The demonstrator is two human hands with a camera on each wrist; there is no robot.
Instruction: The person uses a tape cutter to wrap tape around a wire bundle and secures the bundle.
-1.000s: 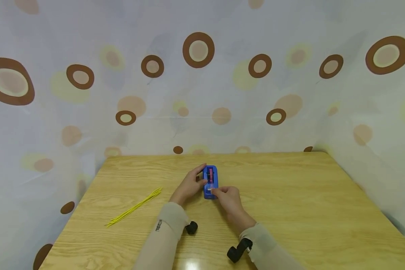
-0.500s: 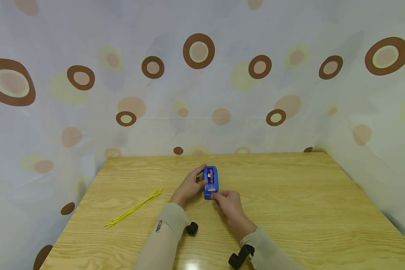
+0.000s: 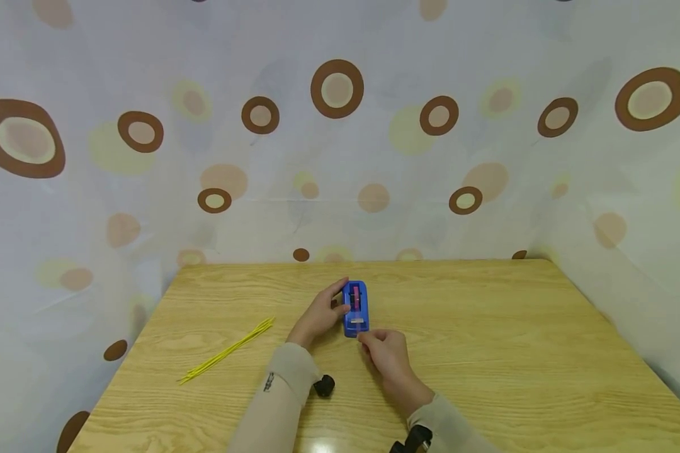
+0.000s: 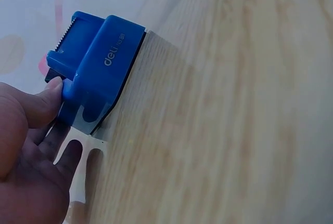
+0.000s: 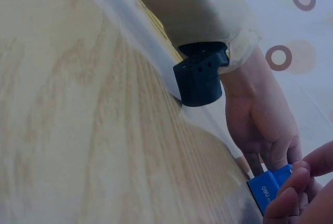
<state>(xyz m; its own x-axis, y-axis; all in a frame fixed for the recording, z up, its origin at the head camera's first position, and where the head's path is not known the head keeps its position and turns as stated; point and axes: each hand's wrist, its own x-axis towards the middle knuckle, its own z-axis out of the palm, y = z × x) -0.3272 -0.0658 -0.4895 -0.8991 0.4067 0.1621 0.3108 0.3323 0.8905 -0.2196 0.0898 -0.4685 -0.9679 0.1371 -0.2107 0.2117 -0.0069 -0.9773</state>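
Observation:
A blue tape dispenser [image 3: 349, 331] with a serrated cutter and a pink roll [image 3: 356, 297] stands on the wooden table in the head view. My left hand [image 3: 318, 318] grips its far-left side, thumb on top near the roll, as the left wrist view shows of the dispenser [image 4: 106, 60] too. At its near end is my right hand [image 3: 390, 357], thumb and forefinger pinching the end of the tape. A thin pinkish strip of tape [image 4: 58, 13] runs from those fingertips down toward the roll in the left wrist view.
Several thin yellow sticks [image 3: 226, 351] lie in a bundle on the table [image 3: 487, 327] to the left of my left arm. A patterned sheet [image 3: 340, 157] rises behind the table and at both sides. Black wrist cameras [image 3: 324, 385] jut out from both sleeves.
My right hand has drawn back toward me from over the dispenser's near end to just past it, pulling the tape along. My left hand keeps its grip on the dispenser.

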